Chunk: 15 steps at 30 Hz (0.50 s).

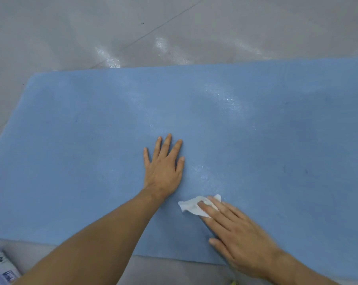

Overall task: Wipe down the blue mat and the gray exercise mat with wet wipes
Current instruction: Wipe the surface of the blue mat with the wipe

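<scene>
The blue mat [71, 140] is lying flat on the gray floor [71, 27]. It is filling most of the picture, and its long side is running from left to right.

The right hand [239, 239] is coming in from the lower right. Its fingers [213, 210] are lying straight and flat, and they are pressing the white wet wipe [189, 206] down onto the mat, just below the middle of the picture. They are not curling round it. The wipe is sitting under the fingertips, and its loose end is poking out to the left.

The left hand [163, 167] is resting flat on the mat in the middle of the picture, with its fingers spread out and holding nothing. It is sitting up and to the left of the wipe, near it but not touching. It looks like it is propping the person up.

So the right hand is the one doing the wiping. Shiny wet patches [221, 95] are showing above the wipe, toward the upper middle. The left part of the mat is looking dry. I think the wipe is going to need to slide left along the near edge, passing below the left hand.

A pack of wipes [3, 268] is peeking in at the lower left corner. No gray mat is showing here.
</scene>
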Tool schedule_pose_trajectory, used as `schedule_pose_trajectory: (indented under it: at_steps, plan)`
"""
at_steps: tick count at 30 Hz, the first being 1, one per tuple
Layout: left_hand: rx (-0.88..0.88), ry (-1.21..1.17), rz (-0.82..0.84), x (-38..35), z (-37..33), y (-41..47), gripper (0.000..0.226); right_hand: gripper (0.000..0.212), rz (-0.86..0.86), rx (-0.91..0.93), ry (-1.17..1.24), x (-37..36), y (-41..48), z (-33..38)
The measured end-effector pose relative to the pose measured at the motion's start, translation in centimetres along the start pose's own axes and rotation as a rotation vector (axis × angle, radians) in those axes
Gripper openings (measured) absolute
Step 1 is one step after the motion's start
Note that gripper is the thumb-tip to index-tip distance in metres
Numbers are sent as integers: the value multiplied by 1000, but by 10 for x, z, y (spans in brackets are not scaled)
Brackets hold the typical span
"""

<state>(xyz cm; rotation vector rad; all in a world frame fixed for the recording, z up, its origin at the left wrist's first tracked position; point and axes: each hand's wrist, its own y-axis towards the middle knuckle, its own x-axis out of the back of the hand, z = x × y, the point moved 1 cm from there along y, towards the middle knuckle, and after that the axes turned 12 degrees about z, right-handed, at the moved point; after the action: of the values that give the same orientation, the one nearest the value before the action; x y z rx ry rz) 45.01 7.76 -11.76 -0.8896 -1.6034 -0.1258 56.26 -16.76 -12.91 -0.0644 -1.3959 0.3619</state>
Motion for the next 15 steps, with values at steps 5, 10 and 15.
schedule_pose_trajectory:
  at_steps: [5,10,15]
  plan:
    - [-20,30,-3,-7,2,-1,65,65,-84,-272,90,4,-24,-70]
    - [-17,86,4,-10,3,-1,72,70,-92,-700,224,14,-51,-141]
    - [-18,106,0,-11,3,-2,73,75,-73,-594,246,13,-50,-122]
